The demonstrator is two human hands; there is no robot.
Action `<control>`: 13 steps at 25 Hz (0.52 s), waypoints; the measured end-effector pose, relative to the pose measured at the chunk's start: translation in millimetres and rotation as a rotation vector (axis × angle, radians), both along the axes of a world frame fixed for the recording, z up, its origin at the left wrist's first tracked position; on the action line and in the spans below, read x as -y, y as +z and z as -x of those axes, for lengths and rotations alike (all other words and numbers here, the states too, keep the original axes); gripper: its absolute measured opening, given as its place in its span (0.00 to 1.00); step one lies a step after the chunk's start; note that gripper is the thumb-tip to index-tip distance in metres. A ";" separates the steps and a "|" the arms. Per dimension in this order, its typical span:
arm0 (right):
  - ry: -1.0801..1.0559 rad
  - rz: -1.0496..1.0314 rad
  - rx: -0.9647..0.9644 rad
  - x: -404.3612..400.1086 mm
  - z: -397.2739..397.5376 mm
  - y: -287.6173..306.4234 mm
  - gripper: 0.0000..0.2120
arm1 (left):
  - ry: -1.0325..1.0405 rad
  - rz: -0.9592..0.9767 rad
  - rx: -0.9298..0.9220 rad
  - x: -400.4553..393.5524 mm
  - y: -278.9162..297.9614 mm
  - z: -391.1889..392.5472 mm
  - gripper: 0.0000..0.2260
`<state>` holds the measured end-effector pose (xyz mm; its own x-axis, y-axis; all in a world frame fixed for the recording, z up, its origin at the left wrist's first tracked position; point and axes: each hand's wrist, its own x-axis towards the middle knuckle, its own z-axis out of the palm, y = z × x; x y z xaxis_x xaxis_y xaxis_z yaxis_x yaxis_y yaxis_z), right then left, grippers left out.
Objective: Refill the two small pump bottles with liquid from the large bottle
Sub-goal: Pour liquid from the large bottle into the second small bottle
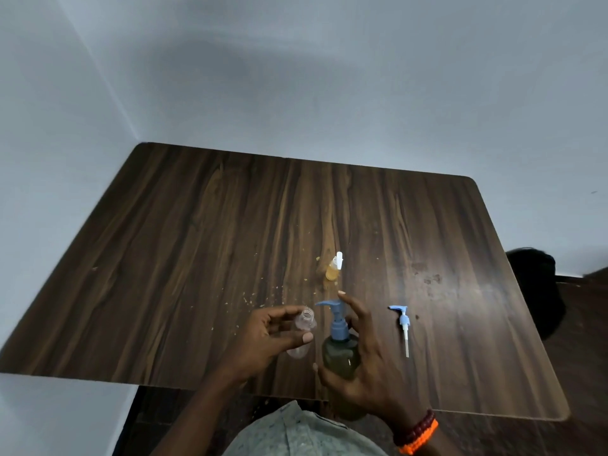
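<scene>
My left hand [266,337] grips a small clear bottle [304,324] with no pump on it, its open neck tilted toward the right. My right hand [362,363] holds the large dark bottle [340,355] with a blue pump head, index finger raised beside the pump's top. The spout points left, toward the clear bottle's mouth. A loose light-blue pump [403,325] with its white tube lies on the table to the right. Farther back stands a second small bottle [334,269] with yellow liquid and a white pump.
The dark wooden table [197,241] has crumbs and small spots around the middle. Grey walls stand behind and to the left. A black object [539,284] sits off the table's right edge. An orange and red bracelet is on my right wrist.
</scene>
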<state>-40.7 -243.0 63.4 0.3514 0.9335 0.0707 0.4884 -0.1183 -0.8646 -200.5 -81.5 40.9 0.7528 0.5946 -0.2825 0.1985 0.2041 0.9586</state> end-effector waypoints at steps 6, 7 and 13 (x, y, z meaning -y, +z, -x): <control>0.048 0.051 0.055 0.5 -0.8 6.2 0.47 | -0.013 -0.027 -0.019 -1.8 10.3 -1.6 0.19; 0.050 0.059 0.054 -0.4 -0.6 5.6 0.48 | -0.014 -0.039 -0.020 -2.9 12.5 -2.0 0.19; 0.042 0.047 0.096 -8.7 -1.5 9.8 0.51 | -0.013 -0.126 -0.016 -7.6 19.2 -4.3 0.21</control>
<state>-39.2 -234.4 73.2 0.3059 0.9503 0.0583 0.5737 -0.1351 -0.8078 -196.2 -74.0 60.1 0.7568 0.6161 -0.2185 0.2160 0.0797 0.9731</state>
